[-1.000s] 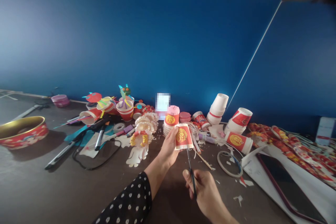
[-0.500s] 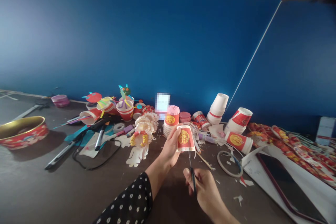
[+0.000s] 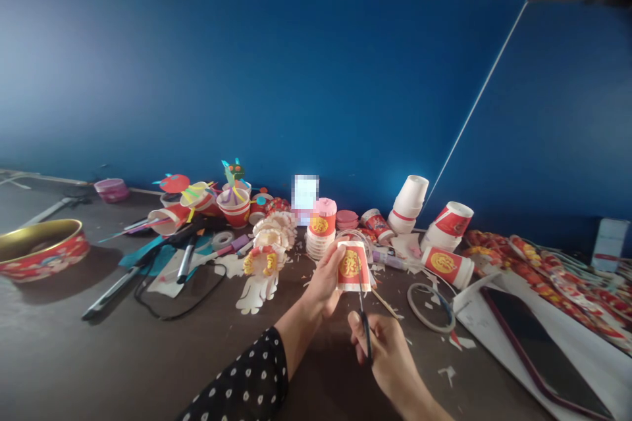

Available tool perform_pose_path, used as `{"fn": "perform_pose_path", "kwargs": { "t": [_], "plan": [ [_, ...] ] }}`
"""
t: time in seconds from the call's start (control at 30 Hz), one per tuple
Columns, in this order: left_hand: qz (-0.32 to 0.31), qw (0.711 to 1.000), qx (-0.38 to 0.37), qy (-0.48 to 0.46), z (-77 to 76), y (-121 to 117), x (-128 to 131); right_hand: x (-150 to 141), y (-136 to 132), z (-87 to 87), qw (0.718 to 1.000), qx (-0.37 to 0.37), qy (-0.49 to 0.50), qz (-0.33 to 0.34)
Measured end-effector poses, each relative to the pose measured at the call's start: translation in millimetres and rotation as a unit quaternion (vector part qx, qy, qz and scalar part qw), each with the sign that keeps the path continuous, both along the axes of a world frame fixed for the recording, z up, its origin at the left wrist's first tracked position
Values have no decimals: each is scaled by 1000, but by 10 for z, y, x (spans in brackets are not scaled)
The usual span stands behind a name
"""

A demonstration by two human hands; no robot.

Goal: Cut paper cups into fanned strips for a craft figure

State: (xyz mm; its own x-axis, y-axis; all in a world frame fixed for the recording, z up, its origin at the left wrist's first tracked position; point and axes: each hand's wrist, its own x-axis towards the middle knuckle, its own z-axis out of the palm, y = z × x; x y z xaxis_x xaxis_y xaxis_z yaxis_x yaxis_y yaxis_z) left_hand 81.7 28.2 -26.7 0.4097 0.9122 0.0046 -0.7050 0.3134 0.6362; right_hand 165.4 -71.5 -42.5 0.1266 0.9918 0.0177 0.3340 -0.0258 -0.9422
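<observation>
A red and white paper cup piece with a gold emblem (image 3: 351, 266) is gripped along its left edge by my left hand (image 3: 323, 279), above the dark table. In my right hand (image 3: 388, 348) are black-handled scissors (image 3: 366, 329), my thumb and fingers closed around the handles. Their blades point up and meet the lower edge of the paper, toward its right side. Whether the piece is a whole cup or a cut wall I cannot tell. Behind it stands a stack of paper cups (image 3: 322, 227) with a pink top.
To the right lie a tape ring (image 3: 431, 308), a tipped paper cup (image 3: 448, 267) and a phone (image 3: 540, 348) on white sheets. Leftward are a glue gun (image 3: 133, 273), a marker (image 3: 185, 262), decorated cups (image 3: 234, 207) and a red-gold tin (image 3: 44, 253). Paper scraps (image 3: 447, 375) litter the table.
My left hand and the paper piece have shifted slightly right and down. The scissors still sit at its lower edge, and their handles have moved a little.
</observation>
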Motion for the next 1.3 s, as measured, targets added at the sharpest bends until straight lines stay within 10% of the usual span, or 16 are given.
{"fn": "perform_pose_path", "kwargs": {
  "t": [1.3],
  "plan": [
    [-3,999,35,17,11,-31,25,7,19,-57,999,-7,29,-13]
  ]
}}
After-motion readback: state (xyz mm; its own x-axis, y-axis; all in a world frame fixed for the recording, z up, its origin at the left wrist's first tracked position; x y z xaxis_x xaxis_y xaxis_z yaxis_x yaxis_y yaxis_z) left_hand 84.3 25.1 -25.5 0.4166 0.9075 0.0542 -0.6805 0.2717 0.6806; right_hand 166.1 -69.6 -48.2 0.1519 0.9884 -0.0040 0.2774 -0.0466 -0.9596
